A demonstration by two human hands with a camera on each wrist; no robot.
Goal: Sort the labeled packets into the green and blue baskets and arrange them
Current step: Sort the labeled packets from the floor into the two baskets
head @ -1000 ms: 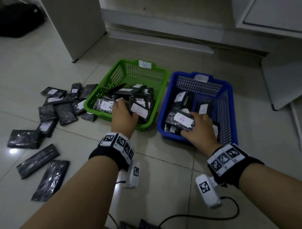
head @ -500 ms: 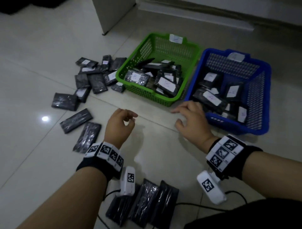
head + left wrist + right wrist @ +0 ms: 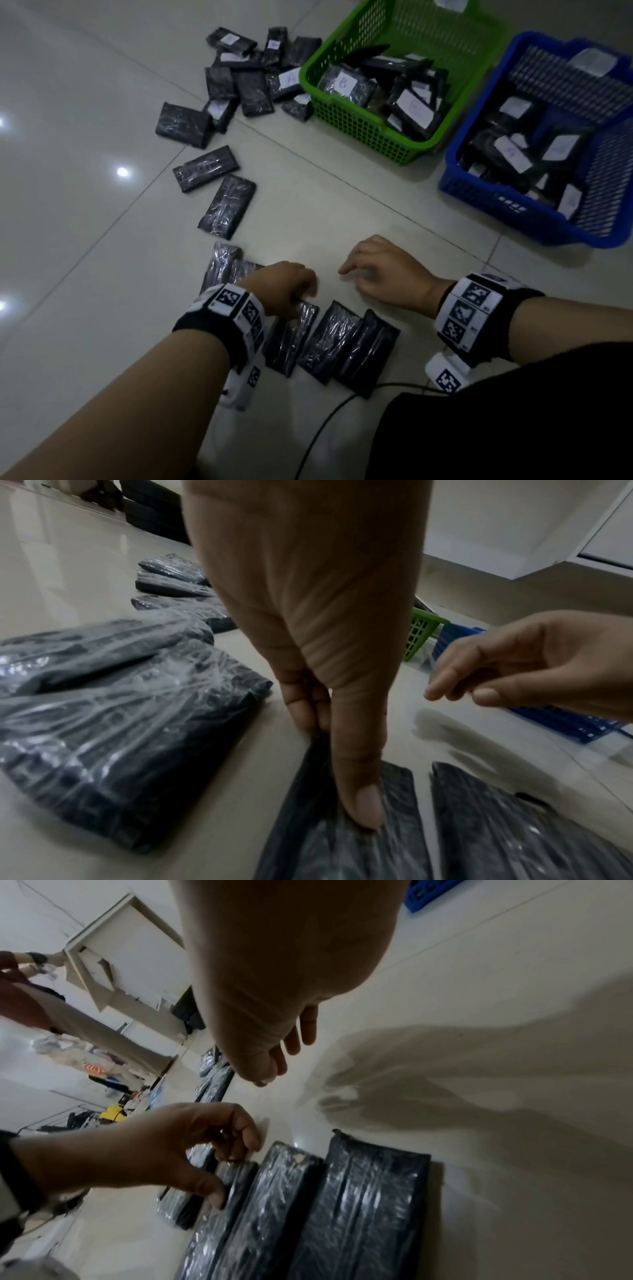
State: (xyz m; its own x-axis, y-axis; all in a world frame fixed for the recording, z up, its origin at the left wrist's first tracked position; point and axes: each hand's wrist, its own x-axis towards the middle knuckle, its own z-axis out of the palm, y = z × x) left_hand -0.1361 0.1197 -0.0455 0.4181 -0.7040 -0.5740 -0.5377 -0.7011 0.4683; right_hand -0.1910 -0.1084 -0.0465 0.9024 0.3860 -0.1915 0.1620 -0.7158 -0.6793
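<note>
I see my left hand [image 3: 308,610] pinching the end of a black plastic-wrapped packet [image 3: 342,840] on the pale tiled floor [image 3: 85,561] | right of that packet: my right hand [image 3: 534,664] hovering, fingers loosely curled, holding nothing | beyond it: green mesh basket [image 3: 419,634], blue basket [image 3: 561,721]

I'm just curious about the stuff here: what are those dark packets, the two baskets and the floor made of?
The packets look wrapped in thin clear plastic film over something dark: the surface is wrinkled and glints. What is inside cannot be told. The green basket and blue basket seem moulded rigid plastic, with grid-perforated walls. The floor looks like glossy glazed tile, mirroring lights, with grout lines.
</note>
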